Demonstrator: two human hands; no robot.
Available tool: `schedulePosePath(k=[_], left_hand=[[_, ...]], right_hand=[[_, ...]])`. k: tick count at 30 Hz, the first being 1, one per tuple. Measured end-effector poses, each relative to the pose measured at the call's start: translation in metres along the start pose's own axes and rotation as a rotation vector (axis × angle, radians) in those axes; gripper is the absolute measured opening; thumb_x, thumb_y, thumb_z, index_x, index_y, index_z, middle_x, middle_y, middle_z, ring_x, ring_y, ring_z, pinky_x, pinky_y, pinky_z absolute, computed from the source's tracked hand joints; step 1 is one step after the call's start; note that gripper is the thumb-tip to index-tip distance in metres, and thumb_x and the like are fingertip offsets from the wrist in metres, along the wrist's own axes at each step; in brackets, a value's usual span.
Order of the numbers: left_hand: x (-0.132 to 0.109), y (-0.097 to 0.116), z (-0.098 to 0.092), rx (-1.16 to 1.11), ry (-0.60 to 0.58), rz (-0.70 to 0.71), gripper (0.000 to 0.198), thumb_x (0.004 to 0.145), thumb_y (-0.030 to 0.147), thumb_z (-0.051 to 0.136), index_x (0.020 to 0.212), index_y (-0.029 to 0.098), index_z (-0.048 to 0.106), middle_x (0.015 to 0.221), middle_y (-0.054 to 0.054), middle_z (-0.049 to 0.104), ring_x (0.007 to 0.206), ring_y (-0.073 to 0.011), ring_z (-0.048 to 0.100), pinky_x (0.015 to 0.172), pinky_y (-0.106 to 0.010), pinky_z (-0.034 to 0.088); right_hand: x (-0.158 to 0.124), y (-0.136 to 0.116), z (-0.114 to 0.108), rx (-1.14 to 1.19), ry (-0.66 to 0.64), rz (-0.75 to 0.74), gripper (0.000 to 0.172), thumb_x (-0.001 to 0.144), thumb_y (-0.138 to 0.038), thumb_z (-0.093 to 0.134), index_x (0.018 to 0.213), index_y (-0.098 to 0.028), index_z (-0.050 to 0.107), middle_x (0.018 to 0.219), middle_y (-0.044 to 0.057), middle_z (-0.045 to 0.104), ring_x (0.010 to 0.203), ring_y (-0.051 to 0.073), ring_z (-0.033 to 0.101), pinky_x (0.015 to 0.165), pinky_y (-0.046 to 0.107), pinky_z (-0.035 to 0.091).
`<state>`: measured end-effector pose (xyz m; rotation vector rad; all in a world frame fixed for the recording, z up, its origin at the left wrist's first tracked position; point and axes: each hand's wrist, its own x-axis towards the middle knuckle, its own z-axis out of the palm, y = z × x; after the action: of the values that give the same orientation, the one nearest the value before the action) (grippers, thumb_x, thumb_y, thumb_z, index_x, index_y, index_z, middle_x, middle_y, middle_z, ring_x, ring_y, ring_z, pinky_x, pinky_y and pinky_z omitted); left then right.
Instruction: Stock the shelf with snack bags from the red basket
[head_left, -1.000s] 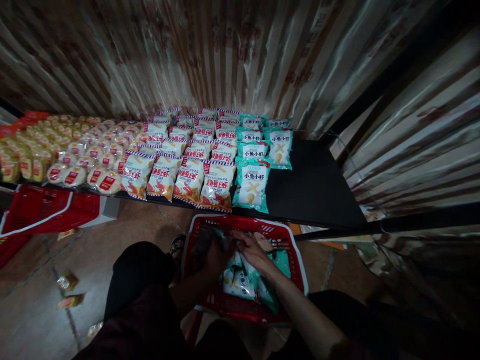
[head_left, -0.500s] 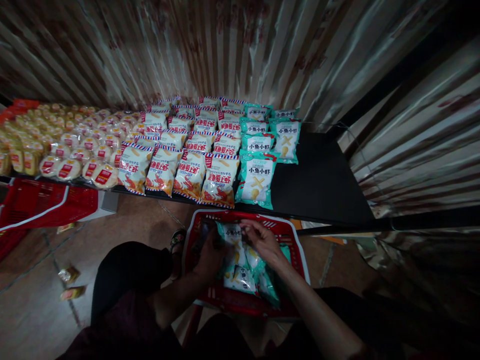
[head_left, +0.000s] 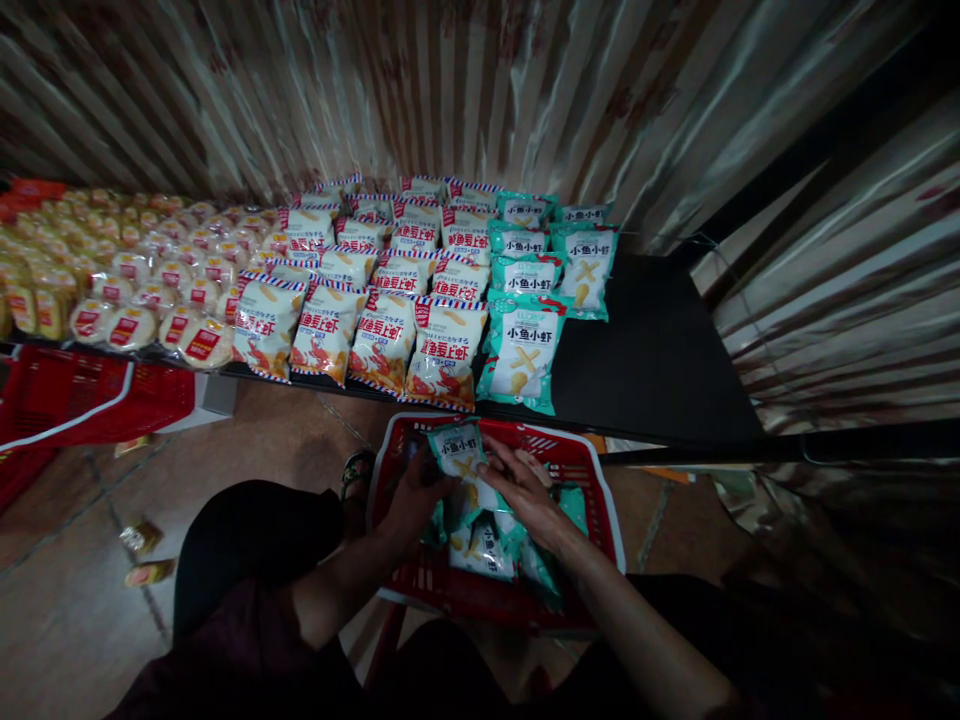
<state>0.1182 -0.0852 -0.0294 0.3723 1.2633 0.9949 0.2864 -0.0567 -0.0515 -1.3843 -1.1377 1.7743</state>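
Both my hands are inside a red plastic basket (head_left: 592, 478) on the floor in front of me. My left hand (head_left: 412, 493) and my right hand (head_left: 521, 488) hold a teal snack bag (head_left: 459, 452) from either side, lifted above several more teal bags (head_left: 480, 540) in the basket. Just beyond the basket, a black shelf (head_left: 645, 360) carries rows of teal snack bags (head_left: 521, 350) and red-and-blue striped shrimp snack bags (head_left: 382, 340).
Round packaged cakes (head_left: 135, 290) fill the shelf's left part. Another red basket (head_left: 75, 395) sits on the floor at left, with a few loose packets (head_left: 142, 550) on the tiles. Striped curtains (head_left: 450, 90) hang behind the shelf. My knee (head_left: 255, 530) is left of the basket.
My hands have gone from rummaging low in the basket to gripping one teal bag and raising it. The view has shifted slightly.
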Motion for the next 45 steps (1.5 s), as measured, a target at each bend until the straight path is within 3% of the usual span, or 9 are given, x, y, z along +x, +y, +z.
schedulePosePath(k=[6,11,20,26,30,35,38,41,45], left_hand=[[0.005,-0.009,-0.001,0.155,0.137,0.103,0.055,0.057,0.014,0.072,0.109,0.018,0.056,0.100,-0.009,0.071,0.093,-0.0220,0.066,0.088,-0.038,0.050],[0.008,-0.017,0.004,0.155,0.169,0.184,0.053,0.060,0.013,0.068,0.110,0.017,0.053,0.102,-0.009,0.069,0.091,-0.0211,0.067,0.084,-0.037,0.051],[0.003,-0.027,0.008,0.361,0.280,0.374,0.040,0.061,0.013,0.063,0.101,0.016,0.057,0.096,-0.006,0.062,0.093,-0.0192,0.061,0.088,-0.035,0.047],[-0.029,-0.022,0.015,0.357,0.132,0.368,0.036,0.078,0.028,0.058,0.113,0.017,0.052,0.106,-0.009,0.061,0.101,-0.0204,0.059,0.093,-0.037,0.045],[-0.059,-0.012,0.022,0.431,0.004,0.453,0.036,0.087,0.035,0.053,0.120,0.021,0.048,0.119,-0.009,0.057,0.108,-0.0212,0.057,0.095,-0.038,0.045],[-0.076,0.012,0.039,0.502,-0.080,0.619,0.040,0.087,0.038,0.054,0.123,0.021,0.050,0.118,-0.012,0.056,0.107,-0.0247,0.057,0.093,-0.041,0.047],[-0.071,0.039,0.064,0.463,-0.068,0.768,0.040,0.086,0.034,0.056,0.125,0.023,0.052,0.125,-0.012,0.053,0.117,-0.0263,0.052,0.099,-0.040,0.044],[-0.057,0.067,0.093,0.411,-0.102,0.803,0.038,0.088,0.033,0.052,0.125,0.023,0.051,0.126,-0.011,0.054,0.116,-0.0246,0.052,0.099,-0.038,0.044],[-0.036,0.096,0.122,0.319,-0.140,0.835,0.037,0.090,0.035,0.049,0.125,0.024,0.049,0.126,-0.009,0.057,0.115,-0.0221,0.054,0.100,-0.036,0.044]], right_hand=[[-0.003,-0.006,0.000,0.004,-0.034,-0.033,0.061,0.074,-0.049,0.069,0.128,-0.026,0.055,0.120,0.005,0.067,0.111,0.023,0.062,0.100,0.040,0.047],[-0.004,-0.002,-0.001,0.006,-0.024,-0.044,0.056,0.076,-0.049,0.068,0.126,-0.028,0.056,0.118,0.004,0.069,0.110,0.023,0.063,0.098,0.040,0.048],[-0.012,-0.020,-0.006,-0.278,0.007,-0.107,0.057,0.077,-0.052,0.063,0.124,-0.022,0.057,0.115,0.007,0.068,0.110,0.025,0.061,0.097,0.040,0.048],[-0.030,-0.026,-0.021,-0.487,-0.066,-0.167,0.056,0.078,-0.054,0.060,0.122,-0.020,0.059,0.113,0.009,0.065,0.113,0.028,0.056,0.099,0.042,0.045],[-0.050,-0.038,-0.037,-0.470,-0.167,-0.167,0.069,0.076,-0.061,0.060,0.129,-0.018,0.054,0.121,0.011,0.061,0.121,0.030,0.051,0.103,0.044,0.041],[-0.068,-0.068,-0.045,-0.209,-0.196,-0.215,0.080,0.076,-0.064,0.060,0.141,-0.022,0.042,0.127,0.012,0.061,0.121,0.029,0.054,0.095,0.041,0.049],[-0.068,-0.100,-0.044,-0.149,-0.068,-0.346,0.071,0.076,-0.060,0.062,0.136,-0.025,0.048,0.123,0.009,0.065,0.118,0.030,0.058,0.092,0.041,0.051],[-0.061,-0.135,-0.044,-0.168,0.110,-0.444,0.068,0.076,-0.057,0.065,0.133,-0.025,0.051,0.124,0.008,0.065,0.115,0.029,0.060,0.091,0.039,0.053],[-0.048,-0.169,-0.049,-0.186,0.210,-0.493,0.068,0.078,-0.056,0.063,0.135,-0.021,0.048,0.128,0.010,0.063,0.111,0.028,0.062,0.090,0.037,0.054]])
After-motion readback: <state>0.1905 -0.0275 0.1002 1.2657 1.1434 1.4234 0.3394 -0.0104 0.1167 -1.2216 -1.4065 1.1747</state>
